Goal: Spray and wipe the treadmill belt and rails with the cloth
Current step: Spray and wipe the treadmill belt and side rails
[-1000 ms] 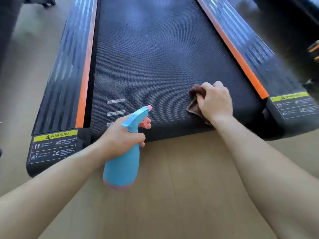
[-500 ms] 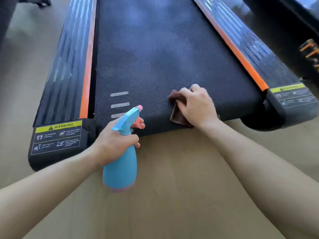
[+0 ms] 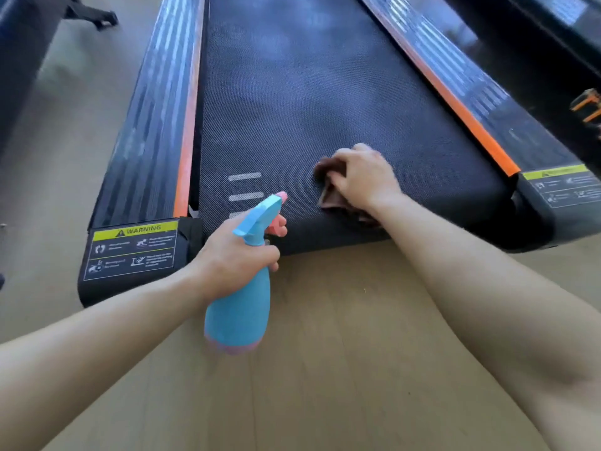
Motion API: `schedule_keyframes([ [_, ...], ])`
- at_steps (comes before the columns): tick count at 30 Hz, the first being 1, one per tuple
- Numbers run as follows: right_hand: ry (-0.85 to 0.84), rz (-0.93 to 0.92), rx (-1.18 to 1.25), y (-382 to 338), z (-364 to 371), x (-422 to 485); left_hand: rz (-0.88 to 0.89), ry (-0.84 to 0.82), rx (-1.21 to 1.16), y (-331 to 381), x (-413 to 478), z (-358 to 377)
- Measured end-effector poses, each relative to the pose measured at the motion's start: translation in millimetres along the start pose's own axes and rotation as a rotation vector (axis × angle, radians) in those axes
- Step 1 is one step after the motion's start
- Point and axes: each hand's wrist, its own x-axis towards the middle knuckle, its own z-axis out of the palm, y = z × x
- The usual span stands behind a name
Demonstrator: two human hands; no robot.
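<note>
A black treadmill belt (image 3: 309, 102) runs away from me between two dark rails with orange inner strips, the left rail (image 3: 156, 118) and the right rail (image 3: 455, 79). My right hand (image 3: 361, 177) presses a brown cloth (image 3: 328, 187) onto the belt near its rear edge, fingers curled over it. My left hand (image 3: 234, 255) grips the neck of a blue spray bottle (image 3: 240, 304) with a pink trigger and base, held upright over the floor just behind the belt's end, nozzle toward the belt.
Wooden floor (image 3: 325, 369) lies under my arms. Yellow warning labels sit on both rear end caps, the left label (image 3: 133, 249) and the right label (image 3: 562, 187). Dark equipment (image 3: 536, 43) stands beyond the right rail, and a black frame foot (image 3: 94, 14) at far left.
My right hand has slid the cloth leftward along the belt's rear edge. My left hand with the bottle has stayed nearly still.
</note>
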Motion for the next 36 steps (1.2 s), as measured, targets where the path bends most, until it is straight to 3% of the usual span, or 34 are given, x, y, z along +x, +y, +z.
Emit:
schedule_keyframes([
  [3,0.109,0.257,-0.030,33,-6,18,0.039,0.007,-0.035,2,5,-5],
  [5,0.091,0.285,-0.011,19,-4,13,0.048,0.026,-0.024,-2,6,-8],
  [9,0.074,0.047,0.105,-39,10,-47,0.031,0.032,-0.039,-5,4,-6],
  [13,0.140,-0.025,0.222,-23,20,-109,0.027,-0.033,0.006,-11,-4,3],
  [18,0.407,0.493,0.392,31,37,-192,-0.014,-0.138,0.124,-17,-11,36],
  [23,0.424,0.785,0.466,58,43,-230,0.005,-0.209,0.150,-11,-2,99],
  [29,0.455,0.716,0.461,75,32,-226,0.042,-0.314,0.130,-5,9,159],
  [36,0.533,0.697,0.395,112,16,-215,0.053,-0.311,0.070,9,20,186],
])
